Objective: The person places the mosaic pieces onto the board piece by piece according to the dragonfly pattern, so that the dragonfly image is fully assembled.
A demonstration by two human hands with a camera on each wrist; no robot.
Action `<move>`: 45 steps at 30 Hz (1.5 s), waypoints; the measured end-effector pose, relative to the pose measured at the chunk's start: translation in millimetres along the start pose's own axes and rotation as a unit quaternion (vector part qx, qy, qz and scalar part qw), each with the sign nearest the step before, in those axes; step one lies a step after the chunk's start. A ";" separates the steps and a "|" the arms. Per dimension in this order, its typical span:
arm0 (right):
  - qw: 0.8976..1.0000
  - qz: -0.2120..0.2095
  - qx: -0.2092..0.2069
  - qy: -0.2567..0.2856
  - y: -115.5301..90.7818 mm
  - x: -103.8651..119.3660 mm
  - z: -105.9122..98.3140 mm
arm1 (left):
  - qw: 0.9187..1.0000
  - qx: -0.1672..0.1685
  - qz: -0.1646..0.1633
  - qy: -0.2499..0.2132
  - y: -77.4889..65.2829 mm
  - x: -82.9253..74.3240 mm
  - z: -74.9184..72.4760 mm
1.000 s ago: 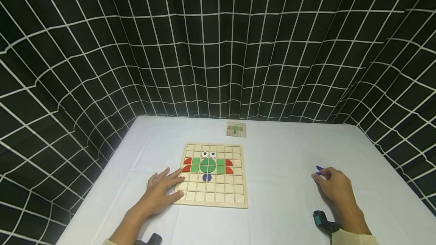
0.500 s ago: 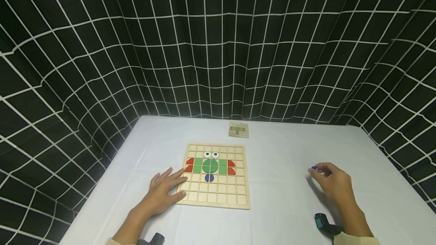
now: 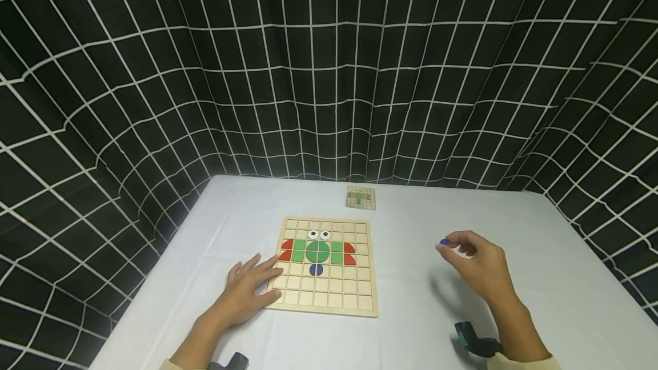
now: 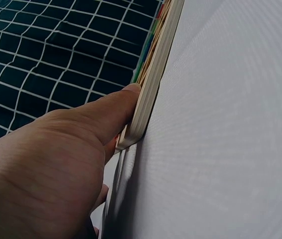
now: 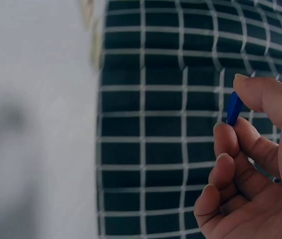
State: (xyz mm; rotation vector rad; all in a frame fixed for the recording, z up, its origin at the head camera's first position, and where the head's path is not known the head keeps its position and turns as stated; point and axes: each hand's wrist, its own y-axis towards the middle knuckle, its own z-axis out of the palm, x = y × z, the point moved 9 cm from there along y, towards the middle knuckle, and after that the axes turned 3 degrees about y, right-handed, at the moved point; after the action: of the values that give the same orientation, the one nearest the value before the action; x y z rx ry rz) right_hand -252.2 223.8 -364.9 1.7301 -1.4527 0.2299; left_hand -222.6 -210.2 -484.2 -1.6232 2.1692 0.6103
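Observation:
A wooden grid board [image 3: 336,300] lies on the table in the head view. On it are two eye pieces [image 3: 319,234], a green circle [image 3: 317,252] flanked by green pieces [image 3: 336,252], red curved pieces [image 3: 349,254] at both sides, and a small blue circle [image 3: 316,269] below. My left hand [image 3: 245,294] rests at the board's left edge, fingers spread, with the thumb on its rim in the left wrist view. Raised above the table right of the board, my right hand [image 3: 478,261] pinches a small blue piece [image 5: 234,108] between thumb and fingertip; its full outline is hidden.
Behind the board lies a small picture card [image 3: 361,197] with a similar pattern. White cloth [image 3: 411,324] covers the table. A black curtain with white grid lines [image 3: 354,84] surrounds its back and sides. A dark device [image 3: 478,341] is strapped at the right wrist.
My right hand has lifted off the table with the blue piece and moved left toward the board. The left hand and board stay in place; the head view has shifted slightly.

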 end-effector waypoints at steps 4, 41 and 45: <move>0.999 -0.042 -0.007 0.022 0.7 27.2 4.5 | 1.000 0.001 0.000 0.000 -0.3 0.4 1.0; 0.964 -0.133 0.117 0.197 -23.1 153.6 147.8 | 1.000 0.001 0.007 0.001 0.1 0.9 -0.1; 0.964 -0.112 0.134 0.202 -27.8 151.5 165.2 | 1.000 0.001 0.010 0.003 -0.9 0.0 -1.1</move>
State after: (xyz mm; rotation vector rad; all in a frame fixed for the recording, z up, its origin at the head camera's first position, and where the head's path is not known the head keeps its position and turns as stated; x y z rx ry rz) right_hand -240.7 -0.5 -388.5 1.9084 -0.9526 0.6429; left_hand -221.8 -211.1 -483.4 -1.6073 2.1918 0.6098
